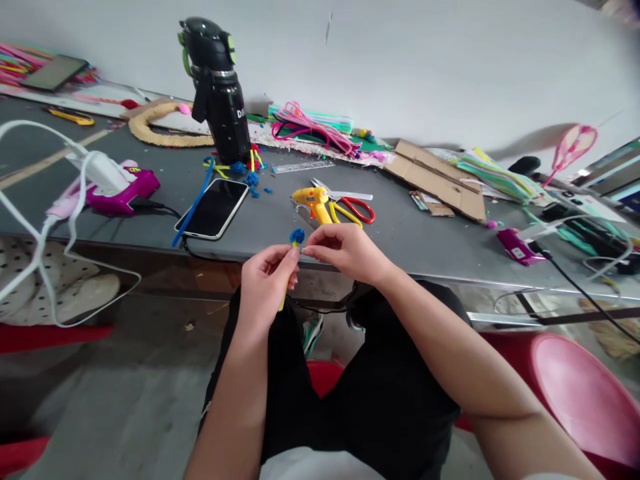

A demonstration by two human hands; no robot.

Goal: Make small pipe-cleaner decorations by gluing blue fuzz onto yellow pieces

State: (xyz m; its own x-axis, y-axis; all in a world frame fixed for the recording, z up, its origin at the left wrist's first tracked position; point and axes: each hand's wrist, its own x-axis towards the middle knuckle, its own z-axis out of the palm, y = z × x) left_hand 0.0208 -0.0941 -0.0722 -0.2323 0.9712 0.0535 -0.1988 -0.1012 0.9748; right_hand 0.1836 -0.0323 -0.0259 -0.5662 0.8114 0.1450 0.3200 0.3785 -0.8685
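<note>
Just over the table's front edge, my left hand (265, 277) is closed round the yellow stem of a small pipe-cleaner flower (297, 236) with a fuzzy blue head. The stem's lower end sticks out beneath the fingers. My right hand (353, 250) has thumb and forefinger pinched together just right of the blue head; what lies between those fingertips is too small to make out. Behind the hands lie a yellow glue gun (316, 200) and scissors (361, 208) with a red handle. A blue pipe cleaner (197, 200) rests across a phone (220, 208) to the left.
A black flask (220, 100) stands at the back, beside blue and yellow pipe-cleaner pieces (250, 175). Purple power sockets (123, 193) with white cables sit at left, another socket (520, 247) at right. Cardboard (435, 177) and pipe-cleaner bundles (320, 130) line the wall.
</note>
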